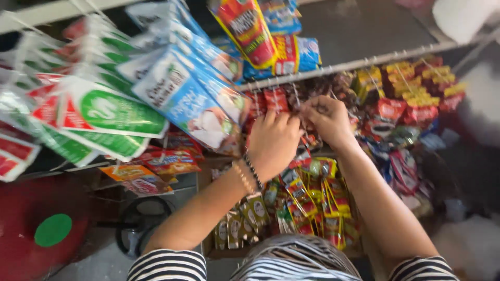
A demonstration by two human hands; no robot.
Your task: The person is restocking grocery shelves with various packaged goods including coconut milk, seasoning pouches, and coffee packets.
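Note:
Both my hands reach up to a metal rail with hooks (364, 60) where strips of small sachets hang. My left hand (273, 140), with bead bracelets on the wrist, and my right hand (325, 119) meet at a dark brown sachet strip (304, 93) just under the rail; fingers of both pinch at it. Red sachets (276, 99) hang right beside my left hand. Below my forearms lie strips of yellow, red and green sachets (312, 200). What exactly the fingers grip is blurred.
Blue-and-white pouches (187, 93) and green-and-white pouches (112, 112) hang at the left. Yellow and red sachets (411, 91) hang at the right on the rail. Red-and-blue packets (271, 31) hang above. A red object with a green dot (47, 229) sits lower left.

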